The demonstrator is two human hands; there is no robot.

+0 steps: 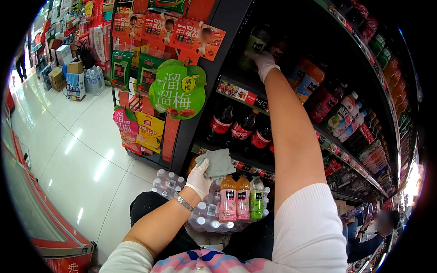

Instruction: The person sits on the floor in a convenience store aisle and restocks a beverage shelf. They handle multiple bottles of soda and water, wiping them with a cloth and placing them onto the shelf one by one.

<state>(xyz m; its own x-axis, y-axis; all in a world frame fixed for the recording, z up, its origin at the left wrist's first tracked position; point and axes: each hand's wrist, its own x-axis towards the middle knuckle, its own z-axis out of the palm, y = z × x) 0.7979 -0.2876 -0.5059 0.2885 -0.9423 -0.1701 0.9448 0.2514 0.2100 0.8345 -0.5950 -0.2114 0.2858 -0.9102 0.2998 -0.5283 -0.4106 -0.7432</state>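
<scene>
In the head view, the gloved left hand point(199, 181) pinches a folded grey cloth point(217, 164) between thumb and fingers, low before the shelving, seemingly so that much of its face stays free. The gloved right hand point(264, 63) reaches to a bottle with a green label point(256, 45) at the near end of the upper shelf; its fingers lie against the lower part, but whether they close around it I cannot tell. Three juice bottles point(243, 200) rest side by side on a wrapped bottle pack point(211, 210), caps toward the shelf, probably parked there because the pack makes a handy ledge.
</scene>
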